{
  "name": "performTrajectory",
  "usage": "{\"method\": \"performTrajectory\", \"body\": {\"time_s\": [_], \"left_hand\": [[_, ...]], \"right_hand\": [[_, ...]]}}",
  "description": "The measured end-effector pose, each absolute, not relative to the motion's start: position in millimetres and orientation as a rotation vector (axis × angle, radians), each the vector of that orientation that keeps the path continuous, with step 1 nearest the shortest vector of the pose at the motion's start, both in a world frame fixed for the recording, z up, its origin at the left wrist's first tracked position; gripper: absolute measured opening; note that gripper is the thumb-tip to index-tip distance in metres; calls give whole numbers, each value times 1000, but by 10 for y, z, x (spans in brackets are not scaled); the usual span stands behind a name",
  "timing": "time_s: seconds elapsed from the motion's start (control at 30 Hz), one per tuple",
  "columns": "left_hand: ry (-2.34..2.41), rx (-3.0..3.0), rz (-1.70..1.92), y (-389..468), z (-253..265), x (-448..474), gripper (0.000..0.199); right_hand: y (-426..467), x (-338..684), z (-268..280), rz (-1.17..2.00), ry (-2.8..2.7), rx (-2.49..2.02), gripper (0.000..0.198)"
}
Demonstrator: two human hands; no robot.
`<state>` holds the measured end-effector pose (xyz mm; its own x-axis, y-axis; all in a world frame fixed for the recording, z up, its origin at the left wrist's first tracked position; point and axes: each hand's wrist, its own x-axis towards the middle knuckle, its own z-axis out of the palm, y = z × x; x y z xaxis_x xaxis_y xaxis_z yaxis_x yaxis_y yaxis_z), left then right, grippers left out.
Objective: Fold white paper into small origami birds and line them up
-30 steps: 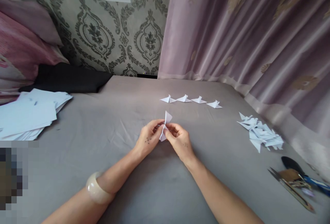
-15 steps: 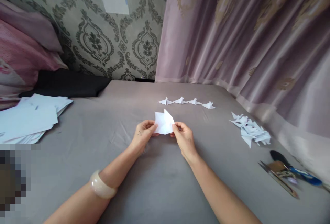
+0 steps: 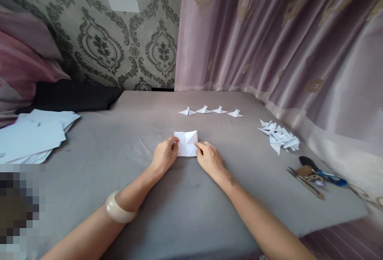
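Note:
A small white sheet of paper with crease lines across it is spread between my hands, low over the grey cloth surface. My left hand pinches its left edge between thumb and fingers. On the opposite edge, my right hand grips the paper the same way. Beyond it, several folded white paper birds stand in a row. A pale bangle circles my left wrist.
A stack of white paper lies at the left, by a black cloth. To the right are a heap of folded paper pieces, scissors with blue handles and a pointed tool. A pink curtain hangs behind.
The paper, tilted up with a raised flap before, is now opened flatter and squarer. Both hands have turned palms more downward. The camera view has shifted slightly to the right.

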<state>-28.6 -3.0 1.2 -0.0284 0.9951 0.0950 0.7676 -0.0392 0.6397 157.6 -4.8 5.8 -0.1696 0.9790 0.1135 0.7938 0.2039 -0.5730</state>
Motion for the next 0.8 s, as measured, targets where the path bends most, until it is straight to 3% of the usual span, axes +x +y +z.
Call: {"method": "performTrajectory", "body": {"time_s": [0.23, 0.37, 0.57, 0.8], "left_hand": [[1877, 2206, 603, -81, -3, -276, 26], [1567, 2659, 532, -60, 6, -260, 28], [1197, 2688, 513, -96, 10, -308, 25], [1186, 2933, 402, -116, -16, -292, 24]], "right_hand": [[-59, 1530, 166, 145, -2428, -1549, 33], [95, 1582, 192, 352, -2463, -1498, 44], [126, 1861, 84, 769, -2283, -1298, 45], [-125, 1944, 17, 659, -2153, -1289, 43]]}}
